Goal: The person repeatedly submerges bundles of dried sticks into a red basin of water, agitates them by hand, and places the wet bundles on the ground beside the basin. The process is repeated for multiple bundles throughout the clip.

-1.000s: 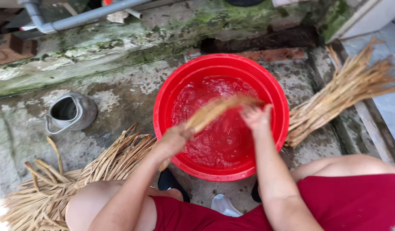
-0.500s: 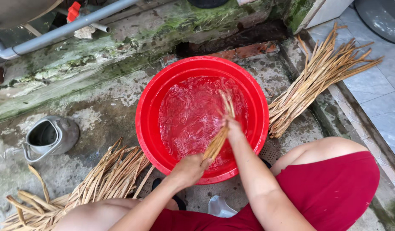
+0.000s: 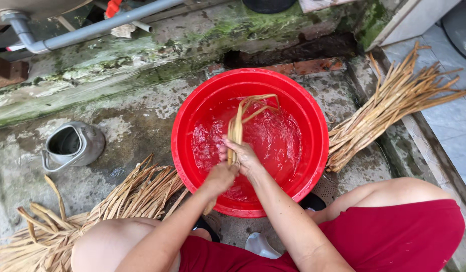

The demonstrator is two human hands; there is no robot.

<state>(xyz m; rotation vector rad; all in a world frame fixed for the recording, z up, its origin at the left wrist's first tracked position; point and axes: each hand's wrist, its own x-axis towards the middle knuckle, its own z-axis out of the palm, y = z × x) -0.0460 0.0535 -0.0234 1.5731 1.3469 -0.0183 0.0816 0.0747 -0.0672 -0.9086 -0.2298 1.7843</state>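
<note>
Since half a second ago, our two hands have drawn together over the near side of the round red plastic basin (image 3: 318,151), and the bundle of tan dried reed strips (image 3: 236,128) now stands nearly upright out of the water with its far ends curling over to the right, where before it lay slanted between hands held apart. Our left hand (image 3: 220,177) is closed in a fist around the lower end of the bundle, just above the basin's near rim. Our right hand (image 3: 243,155) touches it from the right and slightly farther away, its fingers wrapped around the same strips a little higher up. Beyond both grips the strips rise over the rippling water.

To the left of our hands and nearer to us, a loose heap of dry straw-coloured stalks (image 3: 117,201) lies on the wet concrete floor (image 3: 137,121). Farther left sits a dented grey metal kettle (image 3: 71,146) with its lid off. Well to the right, past the basin, a second sheaf of pale stalks (image 3: 389,111) lies fanned out.
</note>
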